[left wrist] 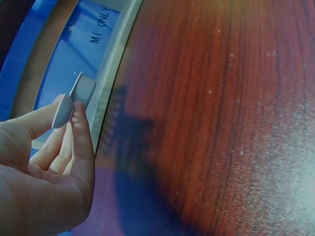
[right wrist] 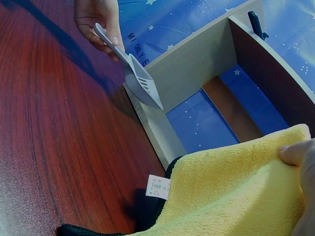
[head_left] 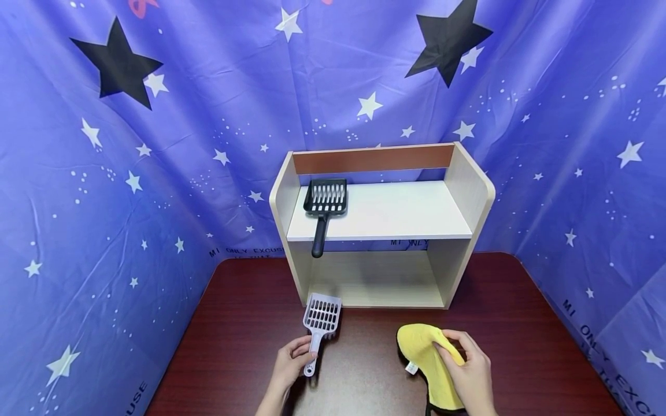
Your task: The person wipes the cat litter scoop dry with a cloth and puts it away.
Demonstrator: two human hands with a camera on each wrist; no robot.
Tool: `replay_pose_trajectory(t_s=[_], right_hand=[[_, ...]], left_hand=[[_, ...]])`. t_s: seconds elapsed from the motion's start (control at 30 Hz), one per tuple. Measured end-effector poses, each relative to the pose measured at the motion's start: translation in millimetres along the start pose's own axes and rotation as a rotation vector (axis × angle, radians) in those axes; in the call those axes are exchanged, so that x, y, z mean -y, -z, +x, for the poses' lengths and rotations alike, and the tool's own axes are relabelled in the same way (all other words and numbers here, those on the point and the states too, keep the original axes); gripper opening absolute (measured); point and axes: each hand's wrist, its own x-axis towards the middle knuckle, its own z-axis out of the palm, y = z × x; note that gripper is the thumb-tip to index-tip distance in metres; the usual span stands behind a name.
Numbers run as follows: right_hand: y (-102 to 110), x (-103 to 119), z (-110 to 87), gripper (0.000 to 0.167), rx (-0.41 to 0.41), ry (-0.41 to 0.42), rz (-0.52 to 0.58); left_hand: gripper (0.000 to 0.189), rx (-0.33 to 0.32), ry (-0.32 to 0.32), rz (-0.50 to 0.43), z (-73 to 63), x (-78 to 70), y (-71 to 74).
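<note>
My left hand (head_left: 289,364) grips the handle of a pale grey slotted litter scoop (head_left: 315,341), its head pointing away toward the shelf. In the left wrist view, thumb and fingers pinch the scoop's handle end (left wrist: 62,112) above the table. My right hand (head_left: 472,370) pinches a yellow cloth (head_left: 416,341) with black edging, thumb on one side and fingers on the other. A white label (right wrist: 158,187) sticks out from the cloth's edge in the right wrist view. The cloth's lower part hangs toward the table's front.
A two-tier wooden shelf (head_left: 470,202) stands at the table's back. On its upper board (head_left: 400,211) lies a black slotted scoop (head_left: 321,231), handle overhanging the front edge. The dark red table (head_left: 239,335) is enclosed by a blue star-patterned curtain (head_left: 208,115).
</note>
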Motion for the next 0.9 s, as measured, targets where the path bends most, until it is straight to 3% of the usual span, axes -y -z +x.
replay_pose_trajectory(t_s=[0.2,0.5,0.9], right_hand=[[-0.6,1.3,0.5,0.037,0.002,0.009,0.007],[-1.4,3.6,1.7,0.037,0.008,0.013,0.003],[-2.4,7.1,2.0,0.038,0.028,0.026,0.024]], left_hand=[[0.052,-0.007,-0.005,0.001,0.0,-3.6,-1.4],[0.050,0.051,-0.067,0.001,-0.6,-10.2,-4.3],[0.045,0.024,-0.134,0.024,-3.0,-18.6,-9.7]])
